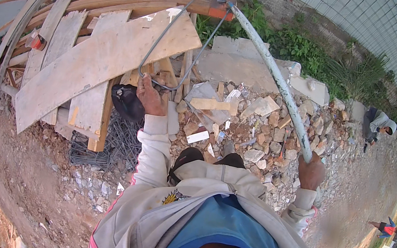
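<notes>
My left hand [152, 97] is closed round a corner of a thin steel rod [168, 31] bent into a four-sided loop. The loop rises away from that hand toward a wooden beam [199, 3] with an orange-red end. My right hand [311, 171] grips the near end of a long pipe [275, 68] with worn pale blue paint. The pipe slants up to the left, and its far end meets the rod at the beam's end. Whether the rod sits inside the pipe is too small to tell. Beside my left hand lies a black bundle [127, 101], its kind unclear.
Loose boards [109, 65] lie across a timber rack on the left, with a red-and-white cup [36, 41] on it. Below is a heap of bent steel rods [107, 141]. Broken stone [275, 146] covers the ground ahead. One person [380, 124] crouches at right; another [387, 228] is farther off.
</notes>
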`<state>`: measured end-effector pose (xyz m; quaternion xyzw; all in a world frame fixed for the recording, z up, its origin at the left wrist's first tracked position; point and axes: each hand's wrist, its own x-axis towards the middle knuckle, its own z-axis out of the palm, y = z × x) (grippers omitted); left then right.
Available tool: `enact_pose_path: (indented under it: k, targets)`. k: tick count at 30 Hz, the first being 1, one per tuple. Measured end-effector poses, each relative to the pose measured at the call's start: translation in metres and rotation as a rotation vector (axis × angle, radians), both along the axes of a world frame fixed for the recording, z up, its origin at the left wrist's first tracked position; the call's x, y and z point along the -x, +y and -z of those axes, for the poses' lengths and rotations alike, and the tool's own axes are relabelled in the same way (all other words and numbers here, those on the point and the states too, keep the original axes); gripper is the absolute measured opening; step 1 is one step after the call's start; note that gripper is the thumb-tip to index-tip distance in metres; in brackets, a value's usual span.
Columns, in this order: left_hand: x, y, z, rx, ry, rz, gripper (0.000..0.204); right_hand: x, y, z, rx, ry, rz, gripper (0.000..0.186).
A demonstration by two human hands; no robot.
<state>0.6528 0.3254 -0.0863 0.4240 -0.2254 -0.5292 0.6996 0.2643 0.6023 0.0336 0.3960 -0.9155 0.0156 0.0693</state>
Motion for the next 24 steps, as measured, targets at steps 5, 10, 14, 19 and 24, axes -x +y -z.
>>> enact_pose_path:
  k: [5,10,14,19,24]
  targets:
    - [-0.009,0.0,0.004,-0.002,0.077,0.039,0.021,-0.005,0.011,-0.027,-0.098,-0.326,-0.16,0.049]
    - [-0.008,0.0,-0.003,0.009,0.137,0.142,0.023,0.046,0.009,-0.086,0.078,-1.103,0.013,0.058]
    - [-0.013,0.0,-0.006,-0.035,0.162,0.127,0.023,0.007,-0.005,-0.127,0.006,-1.187,0.184,0.06]
    - [-0.013,0.0,-0.003,0.017,0.136,0.124,0.022,-0.049,-0.006,-0.144,-0.061,-1.075,0.118,0.06]
    - [-0.011,-0.006,0.011,0.024,0.121,0.067,0.023,-0.086,0.012,-0.103,-0.002,-1.155,0.131,0.05]
